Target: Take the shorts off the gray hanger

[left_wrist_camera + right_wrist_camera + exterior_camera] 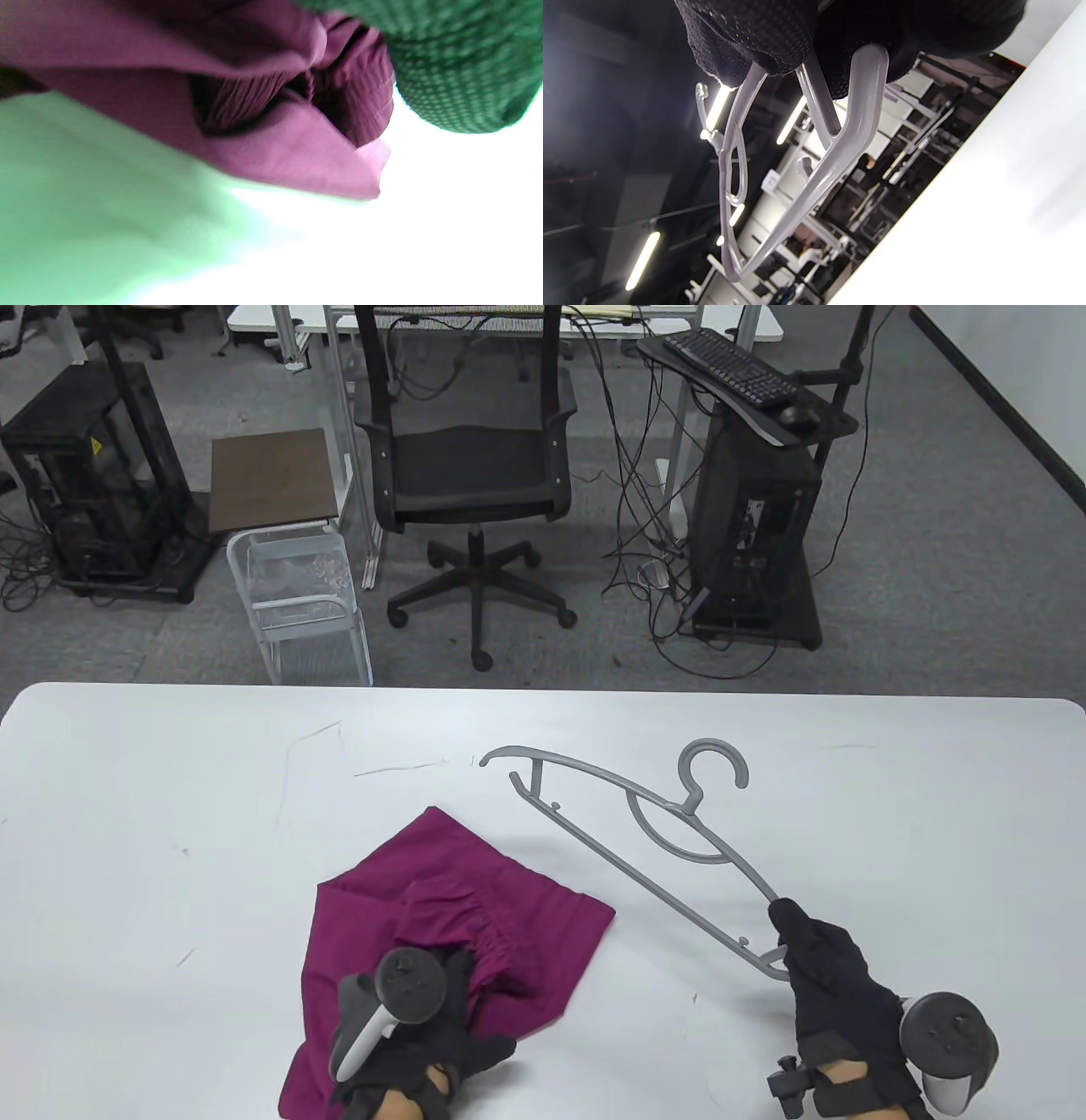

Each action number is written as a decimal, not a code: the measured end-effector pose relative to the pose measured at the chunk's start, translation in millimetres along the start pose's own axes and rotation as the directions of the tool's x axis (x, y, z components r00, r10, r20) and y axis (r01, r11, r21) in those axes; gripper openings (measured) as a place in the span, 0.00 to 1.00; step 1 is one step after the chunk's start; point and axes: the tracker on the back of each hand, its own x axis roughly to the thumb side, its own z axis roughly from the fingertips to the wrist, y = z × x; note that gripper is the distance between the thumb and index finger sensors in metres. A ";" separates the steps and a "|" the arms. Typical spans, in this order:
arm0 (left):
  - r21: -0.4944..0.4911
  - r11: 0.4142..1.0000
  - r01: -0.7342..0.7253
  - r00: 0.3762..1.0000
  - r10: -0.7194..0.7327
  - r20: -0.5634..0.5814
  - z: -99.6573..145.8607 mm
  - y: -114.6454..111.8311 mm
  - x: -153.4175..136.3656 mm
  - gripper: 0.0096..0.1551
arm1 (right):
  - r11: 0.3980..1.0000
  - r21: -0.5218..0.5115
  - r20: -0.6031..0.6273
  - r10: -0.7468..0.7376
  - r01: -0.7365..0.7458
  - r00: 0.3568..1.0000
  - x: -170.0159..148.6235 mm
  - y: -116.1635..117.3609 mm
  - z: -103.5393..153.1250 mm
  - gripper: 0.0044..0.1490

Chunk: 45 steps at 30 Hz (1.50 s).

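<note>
Gripping one end of the gray hanger (628, 831), right hand (836, 993) closed, left hand (416, 1027) holding the shorts (475, 891)

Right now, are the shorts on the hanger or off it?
Off. The magenta shorts lie crumpled on the white table under the left hand, while the right hand grips the bare gray hanger apart from them.

Office or lab workspace. White table (170, 814) in foreground, gray carpet floor beyond. Black mesh office chair (471, 458) on castors pushed back from table. Black rolling stand (755, 526) at right carries keyboard (734, 366) and mouse, with loose cables trailing to floor. Black equipment rack (93, 492) at left, small brown-topped side table (270, 479) and white wire cart (301, 602) beside it. More white desks at far edge.
</note>
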 end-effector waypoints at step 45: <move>0.563 0.760 -0.324 0.926 0.133 0.354 61.6 55.4 0.9 0.57 | 0.947 0.215 -0.318 0.300 -0.239 0.899 -38.4 13.1 3.3 0.44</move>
